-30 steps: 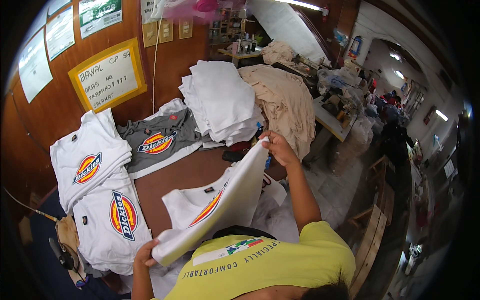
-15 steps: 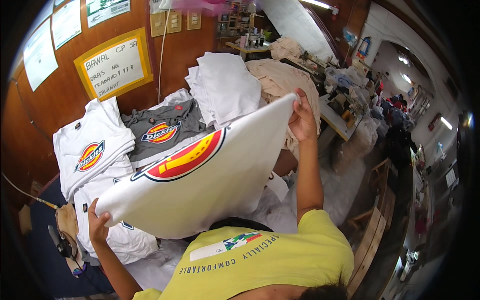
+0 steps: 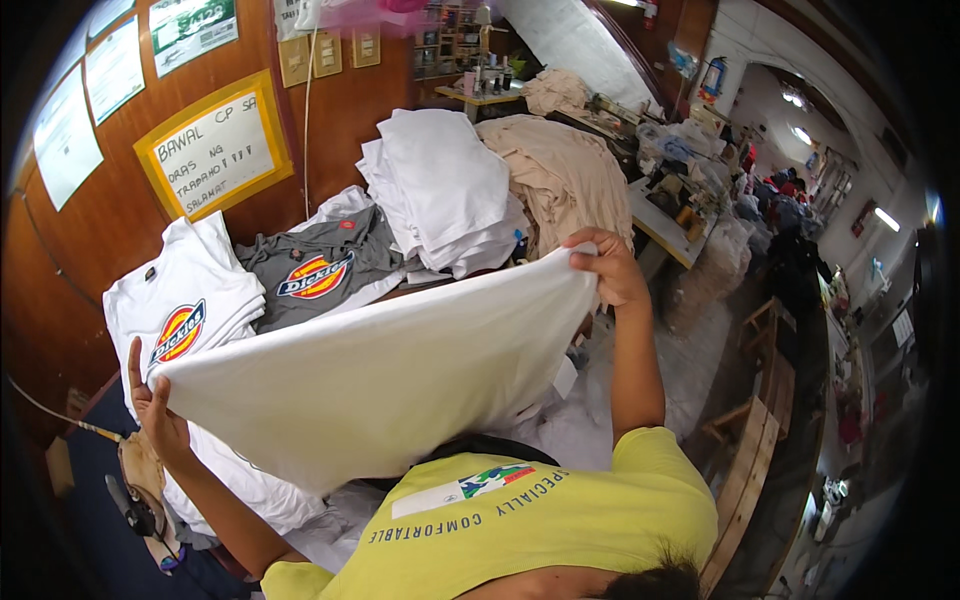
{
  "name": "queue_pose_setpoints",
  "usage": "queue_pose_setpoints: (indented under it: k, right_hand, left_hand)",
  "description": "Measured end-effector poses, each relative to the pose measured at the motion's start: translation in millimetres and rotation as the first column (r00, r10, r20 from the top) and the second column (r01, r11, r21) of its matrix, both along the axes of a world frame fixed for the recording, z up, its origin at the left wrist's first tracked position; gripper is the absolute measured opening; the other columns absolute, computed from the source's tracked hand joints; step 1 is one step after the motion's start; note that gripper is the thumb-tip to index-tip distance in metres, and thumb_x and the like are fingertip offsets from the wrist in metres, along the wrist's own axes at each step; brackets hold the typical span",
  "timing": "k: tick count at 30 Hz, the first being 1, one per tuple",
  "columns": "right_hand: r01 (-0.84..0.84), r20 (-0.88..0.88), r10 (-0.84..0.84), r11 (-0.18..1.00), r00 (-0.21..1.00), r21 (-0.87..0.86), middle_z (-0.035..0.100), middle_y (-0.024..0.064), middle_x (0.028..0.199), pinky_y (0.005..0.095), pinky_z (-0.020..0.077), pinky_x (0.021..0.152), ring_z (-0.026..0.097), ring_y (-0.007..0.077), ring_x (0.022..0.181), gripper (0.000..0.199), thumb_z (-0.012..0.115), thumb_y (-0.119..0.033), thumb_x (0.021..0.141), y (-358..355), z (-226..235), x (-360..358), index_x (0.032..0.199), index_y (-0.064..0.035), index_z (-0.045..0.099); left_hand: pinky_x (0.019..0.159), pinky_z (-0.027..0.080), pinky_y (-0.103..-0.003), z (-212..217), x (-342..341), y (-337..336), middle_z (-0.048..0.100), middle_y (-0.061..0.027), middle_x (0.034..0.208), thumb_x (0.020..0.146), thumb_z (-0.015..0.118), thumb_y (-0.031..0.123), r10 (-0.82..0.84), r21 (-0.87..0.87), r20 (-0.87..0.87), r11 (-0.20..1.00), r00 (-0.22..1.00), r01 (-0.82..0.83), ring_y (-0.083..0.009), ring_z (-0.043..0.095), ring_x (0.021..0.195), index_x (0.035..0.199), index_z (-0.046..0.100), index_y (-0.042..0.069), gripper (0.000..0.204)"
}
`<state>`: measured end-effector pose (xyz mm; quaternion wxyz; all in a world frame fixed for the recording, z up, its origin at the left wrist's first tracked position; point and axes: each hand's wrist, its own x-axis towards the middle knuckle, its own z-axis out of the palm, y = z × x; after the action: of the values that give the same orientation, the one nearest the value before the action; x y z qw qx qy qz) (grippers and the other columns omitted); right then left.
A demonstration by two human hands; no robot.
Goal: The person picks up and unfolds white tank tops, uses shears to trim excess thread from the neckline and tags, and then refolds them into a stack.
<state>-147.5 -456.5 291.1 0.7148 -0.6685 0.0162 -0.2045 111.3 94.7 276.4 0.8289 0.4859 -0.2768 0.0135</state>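
Observation:
A white fabric panel (image 3: 390,385) is stretched between my two hands in front of my chest, its upper edge slanting up to the right. A plain white face shows, and its lower part sags toward my lap. My left hand (image 3: 160,415) pinches the left corner, thumb over the cloth and one finger pointing up. On the right, my right hand (image 3: 612,270) grips the other corner between thumb and fingers. Just beyond the panel lie a folded white T-shirt (image 3: 222,285) with a red and yellow emblem and a grey T-shirt (image 3: 372,245) with a similar print.
A stack of white cloth pieces (image 3: 435,175) stands behind the panel, beside a beige fabric heap (image 3: 560,180). Sewing machine tables (image 3: 660,225) are at the far right, with a wooden bench (image 3: 745,465) nearer. Scissors (image 3: 125,505) lie at lower left. A paper sign (image 3: 215,145) hangs on the wooden wall.
The panel has been pulled wider and flatter; its red and yellow print no longer shows. My left hand has moved left and up, my right hand slightly down and right.

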Motion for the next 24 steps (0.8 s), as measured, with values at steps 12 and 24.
queue_pose_setpoints:
  k: [12,24]
  right_hand:
    - [0.510,0.161,-0.570,0.529,0.806,-0.678,0.061,0.0044,0.089,0.0248,0.0434,0.075,0.057,0.0132,0.084,0.016,0.073,-0.006,0.066,9,44,-69,0.079,-0.0040,0.064]
    - [0.348,-0.028,-0.347,0.930,0.938,0.118,0.059,0.0027,0.078,0.0223,0.0478,0.062,0.058,0.0108,0.068,0.024,0.066,-0.014,0.079,-28,13,9,0.096,-0.0011,0.055]
  left_hand:
    - [0.065,0.041,-0.021,33,5,-4,0.056,-0.0037,0.084,0.068,0.060,-0.013,0.210,0.756,0.375,0.494,0.903,-0.429,-0.0097,0.052,0.081,0.081,0.059,-0.002,0.017]
    - [0.062,0.040,-0.020,18,73,-150,0.054,-0.0006,0.075,0.085,0.056,0.026,0.122,0.430,-0.124,0.901,0.985,-0.058,-0.0064,0.048,0.069,0.093,0.056,0.001,0.026]
